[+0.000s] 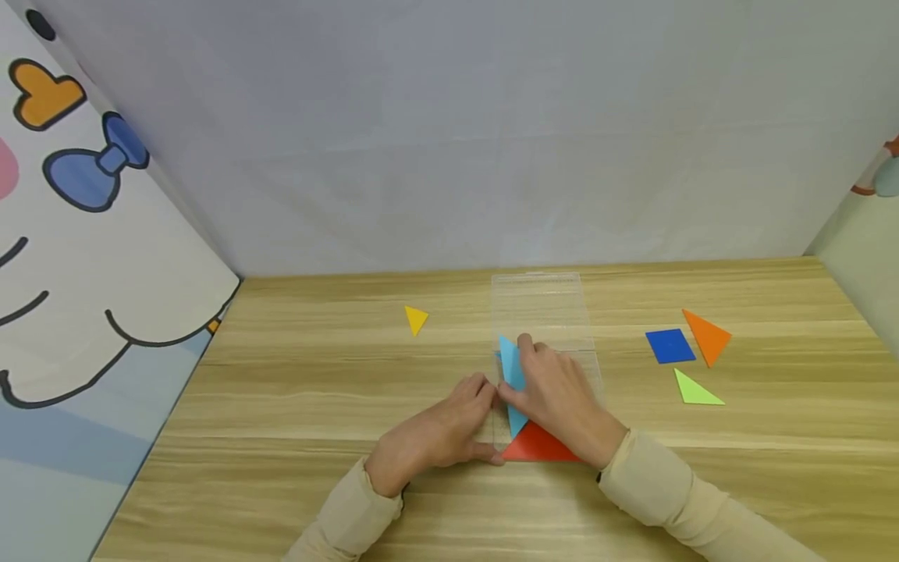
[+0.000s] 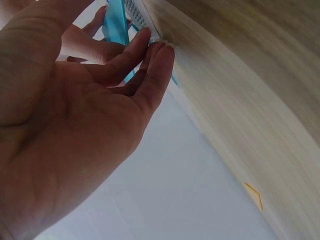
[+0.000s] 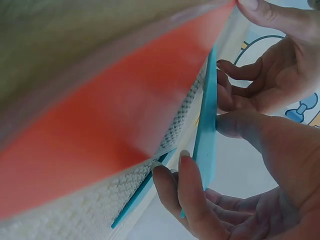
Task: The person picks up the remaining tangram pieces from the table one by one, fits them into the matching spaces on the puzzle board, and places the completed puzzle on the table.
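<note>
Pinched between thumb and fingers of my right hand is a light blue tangram piece, tilted up on edge over a clear textured board. A red triangle lies on the board's near end, partly behind the right wrist. Under the raised piece, the right wrist view has another light blue piece flat on the board. My left hand rests at the board's left edge. Its thumb touches the red triangle's left corner, and its fingers bend loosely against the edge near the blue piece.
On the wooden table a yellow triangle lies to the left of the board. To the right are a dark blue parallelogram, an orange triangle and a light green triangle. A pale cloth wall stands behind.
</note>
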{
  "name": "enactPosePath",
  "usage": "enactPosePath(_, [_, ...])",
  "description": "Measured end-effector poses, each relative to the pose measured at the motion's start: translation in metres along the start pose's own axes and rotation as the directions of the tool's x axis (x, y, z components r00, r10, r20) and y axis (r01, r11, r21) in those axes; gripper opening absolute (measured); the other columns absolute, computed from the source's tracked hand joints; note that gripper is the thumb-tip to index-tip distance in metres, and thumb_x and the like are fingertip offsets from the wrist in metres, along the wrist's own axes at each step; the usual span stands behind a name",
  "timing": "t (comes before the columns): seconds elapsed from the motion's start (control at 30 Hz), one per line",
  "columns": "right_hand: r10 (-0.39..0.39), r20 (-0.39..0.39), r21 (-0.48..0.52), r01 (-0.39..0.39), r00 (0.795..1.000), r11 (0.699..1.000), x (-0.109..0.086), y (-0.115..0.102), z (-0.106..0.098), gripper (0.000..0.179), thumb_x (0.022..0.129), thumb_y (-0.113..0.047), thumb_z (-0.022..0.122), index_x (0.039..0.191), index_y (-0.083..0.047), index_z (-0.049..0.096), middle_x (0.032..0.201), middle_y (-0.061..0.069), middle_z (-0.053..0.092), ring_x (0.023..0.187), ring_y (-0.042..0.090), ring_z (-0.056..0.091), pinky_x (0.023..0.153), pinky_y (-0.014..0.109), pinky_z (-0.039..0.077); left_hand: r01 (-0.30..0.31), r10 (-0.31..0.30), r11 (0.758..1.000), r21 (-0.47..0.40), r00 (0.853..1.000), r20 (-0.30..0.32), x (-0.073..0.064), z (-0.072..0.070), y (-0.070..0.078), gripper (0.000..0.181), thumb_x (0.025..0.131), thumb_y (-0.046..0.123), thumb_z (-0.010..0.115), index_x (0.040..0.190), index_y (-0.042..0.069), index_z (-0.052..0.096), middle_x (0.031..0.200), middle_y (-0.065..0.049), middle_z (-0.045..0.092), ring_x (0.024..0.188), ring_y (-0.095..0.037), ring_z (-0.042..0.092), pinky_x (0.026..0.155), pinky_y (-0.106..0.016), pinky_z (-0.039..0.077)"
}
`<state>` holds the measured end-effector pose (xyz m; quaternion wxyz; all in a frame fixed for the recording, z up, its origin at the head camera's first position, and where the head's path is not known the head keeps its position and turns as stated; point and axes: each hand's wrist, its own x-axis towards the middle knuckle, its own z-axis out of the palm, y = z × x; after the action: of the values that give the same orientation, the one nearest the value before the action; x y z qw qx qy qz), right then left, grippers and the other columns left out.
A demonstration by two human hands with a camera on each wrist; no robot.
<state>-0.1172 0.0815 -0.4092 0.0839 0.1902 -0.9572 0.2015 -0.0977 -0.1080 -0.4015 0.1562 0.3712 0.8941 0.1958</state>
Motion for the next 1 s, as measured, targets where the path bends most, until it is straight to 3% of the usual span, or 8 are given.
enactPosePath(0.43, [0.017,0.008,0.044,-0.018,1.000,0.999,0.002,-0.001,-0.001,0.037,0.081,-0.020,0.079,0.093,0.001,0.051,0.060,0.003,0.043,0.044,0.016,0.043,0.041,0.024,0.036,-0.024,0.024,1.000,-0.006,0.999,-0.025,-0.001,0.000,-0.001,0.056,0.086,0.027,0.085,0.119,-0.002,0.051,0.107,-0.004,0.044,0.104,-0.020,0.045,0.097,-0.032,0.045])
enactPosePath(0.6, [0.009,-0.018,0.079,-0.008,1.000,0.997,0.001,-0.002,0.000,0.036,0.081,-0.017,0.080,0.092,0.001,0.051,0.061,0.003,0.043,0.045,0.016,0.043,0.041,0.024,0.037,0.002,-0.002,1.000,0.001,1.000,-0.027,-0.001,0.000,0.001,0.062,0.085,0.028,0.086,0.125,-0.002,0.049,0.107,-0.003,0.043,0.103,-0.020,0.044,0.097,-0.032,0.044])
enactPosePath(0.83, [0.013,0.014,0.091,-0.014,1.000,0.996,-0.001,-0.008,0.002,0.038,0.082,-0.019,0.080,0.095,0.001,0.051,0.060,0.002,0.041,0.046,0.015,0.042,0.042,0.024,0.035,0.065,-0.064,0.998,0.016,0.998,-0.015,0.000,0.000,0.002,0.069,0.085,0.034,0.086,0.129,-0.002,0.047,0.106,-0.004,0.042,0.103,-0.020,0.042,0.097,-0.033,0.044])
enactPosePath(1.0, [0.030,0.030,0.093,-0.033,0.999,0.995,-0.003,-0.012,0.003,0.038,0.083,-0.021,0.079,0.094,0.000,0.050,0.060,0.000,0.038,0.045,0.014,0.040,0.041,0.023,0.033,0.064,-0.063,0.997,0.036,0.998,-0.029,0.000,0.001,0.002,0.069,0.084,0.033,0.087,0.127,-0.003,0.048,0.107,-0.004,0.043,0.102,-0.020,0.043,0.096,-0.034,0.044])
